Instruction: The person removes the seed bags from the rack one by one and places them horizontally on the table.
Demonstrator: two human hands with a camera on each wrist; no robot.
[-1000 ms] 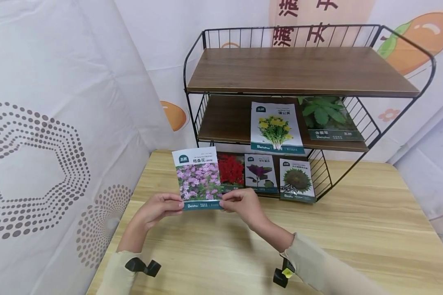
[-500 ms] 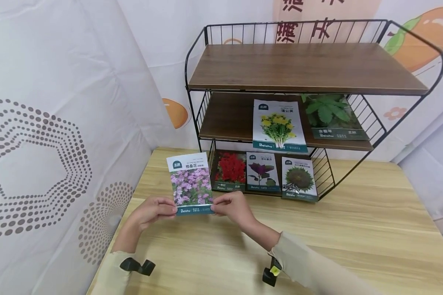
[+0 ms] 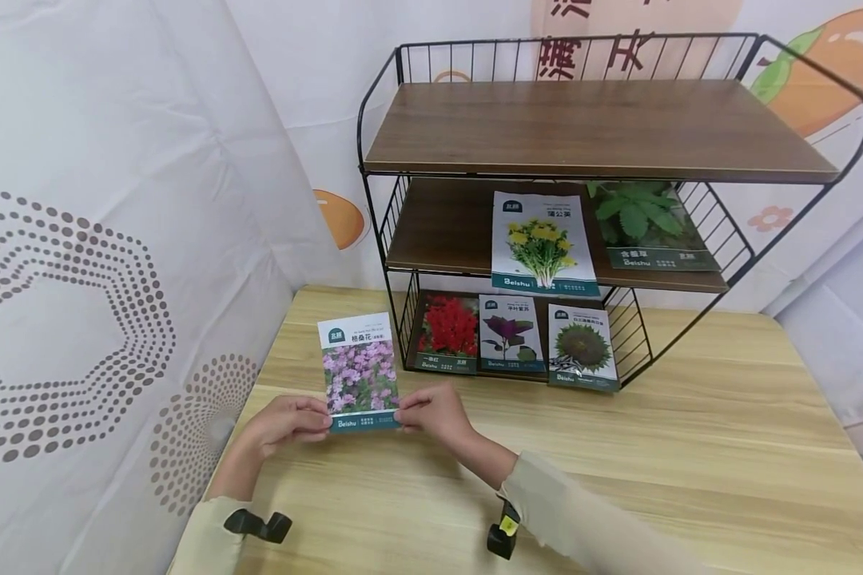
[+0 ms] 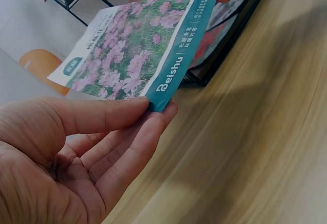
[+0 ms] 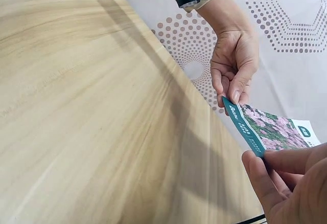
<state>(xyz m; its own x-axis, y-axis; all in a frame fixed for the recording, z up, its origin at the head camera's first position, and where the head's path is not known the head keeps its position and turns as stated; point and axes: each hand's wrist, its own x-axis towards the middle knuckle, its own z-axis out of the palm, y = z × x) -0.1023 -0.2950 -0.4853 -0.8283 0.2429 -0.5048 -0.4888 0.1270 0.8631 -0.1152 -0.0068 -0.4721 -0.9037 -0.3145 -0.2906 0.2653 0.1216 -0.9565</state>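
A seed packet with pink flowers (image 3: 361, 374) is held up over the left part of the table, its printed front toward the head camera. My left hand (image 3: 288, 421) pinches its lower left corner between thumb and fingers. At the lower right corner, my right hand (image 3: 439, 415) pinches it the same way. The left wrist view shows the left thumb (image 4: 110, 114) lying on the teal bottom strip. In the right wrist view both hands grip the two ends of that strip.
Behind stands a black wire rack with brown shelves (image 3: 597, 128). Its middle shelf bears a yellow-flower packet (image 3: 542, 243) and a green-leaf packet (image 3: 650, 224). On the bottom shelf lean a red-flower packet (image 3: 449, 331), a purple-leaf packet (image 3: 511, 334) and a sunflower packet (image 3: 582, 349). A wooden table (image 3: 676, 447) lies beneath.
Both hands have moved left and down with the pink-flower packet, away from the rack's lower left. The red-flower packet, partly covered before, now shows fully. The head view has shifted slightly.
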